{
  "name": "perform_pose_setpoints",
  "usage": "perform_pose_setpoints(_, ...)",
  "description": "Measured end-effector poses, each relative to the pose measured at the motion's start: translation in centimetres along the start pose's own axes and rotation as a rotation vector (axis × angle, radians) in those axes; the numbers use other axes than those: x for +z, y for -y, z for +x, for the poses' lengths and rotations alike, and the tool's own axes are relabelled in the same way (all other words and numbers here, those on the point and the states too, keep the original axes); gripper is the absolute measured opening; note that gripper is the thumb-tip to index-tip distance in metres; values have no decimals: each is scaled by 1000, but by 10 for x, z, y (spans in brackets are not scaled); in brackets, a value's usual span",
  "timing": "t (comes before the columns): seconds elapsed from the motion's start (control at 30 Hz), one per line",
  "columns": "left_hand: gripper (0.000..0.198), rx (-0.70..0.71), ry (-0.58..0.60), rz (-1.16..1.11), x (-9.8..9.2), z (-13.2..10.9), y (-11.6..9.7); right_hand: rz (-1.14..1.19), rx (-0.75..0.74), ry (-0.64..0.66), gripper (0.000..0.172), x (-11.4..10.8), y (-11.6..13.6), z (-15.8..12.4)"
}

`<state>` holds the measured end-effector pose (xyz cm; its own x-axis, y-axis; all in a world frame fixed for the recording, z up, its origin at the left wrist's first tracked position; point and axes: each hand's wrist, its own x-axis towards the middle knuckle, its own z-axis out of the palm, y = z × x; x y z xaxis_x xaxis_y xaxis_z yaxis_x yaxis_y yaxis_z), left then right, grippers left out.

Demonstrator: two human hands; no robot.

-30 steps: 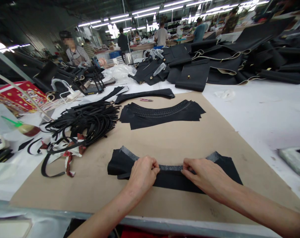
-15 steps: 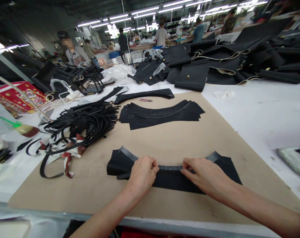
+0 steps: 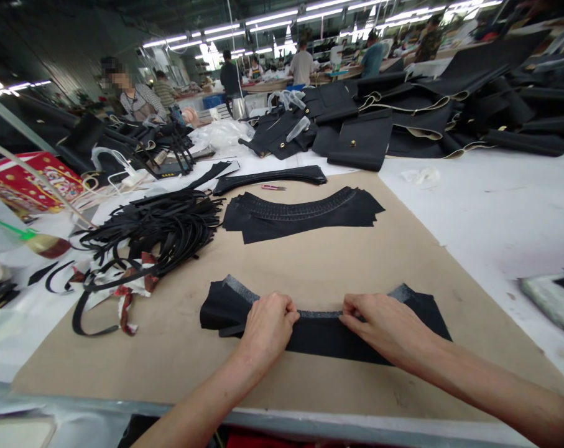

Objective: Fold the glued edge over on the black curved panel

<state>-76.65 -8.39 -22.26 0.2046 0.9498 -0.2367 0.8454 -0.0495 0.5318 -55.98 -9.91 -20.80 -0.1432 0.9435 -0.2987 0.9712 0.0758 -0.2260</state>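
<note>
A curved black fabric piece (image 3: 328, 342) lies flat before me, with a greyish band (image 3: 319, 314) along its concave far edge. My left hand (image 3: 271, 320) is closed in a pinch at that edge, left of the middle. Facing it, my right hand (image 3: 372, 317) pinches at the same edge, a short gap away. A narrow black strip (image 3: 232, 331) pokes out left of my left hand and seems to run under both hands along the band. My fingers hide the exact points of grip.
Beyond lie a stack of curved black pieces (image 3: 305, 214), thread snips (image 3: 273, 187) and a heap of black strips (image 3: 170, 224). Scraps (image 3: 127, 298) lie at left. Black bag parts (image 3: 360, 140) are piled at the back. Brown paper (image 3: 170, 373) covers the table; several people stand farther off.
Both hands keep nearly the same place and the same pinch. Between them, the grey band looks slightly narrower. The whole view has shifted a little.
</note>
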Motion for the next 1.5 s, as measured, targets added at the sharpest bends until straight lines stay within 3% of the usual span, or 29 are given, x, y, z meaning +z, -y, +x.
perform_pose_setpoints(0.57,14,3,-43,171,4,-7,-11,-47,-42,-25,17,0,2,0)
perform_pose_setpoints(1.13,11,36,-78,187,11,-12,-14,-127,-72,-76,13,6,-1,-7)
perform_pose_setpoints(1.27,11,20,-156,156,13,-15,-15,-137,-75,-84,11,6,-1,-10)
perform_pose_setpoints(1.4,11,132,-335,216,18,-18,-13,-123,-79,-96,10,4,-2,-12)
perform_pose_setpoints(1.5,28,396,-401,214,31,-20,-8,-100,-69,-97,14,5,-2,-15)
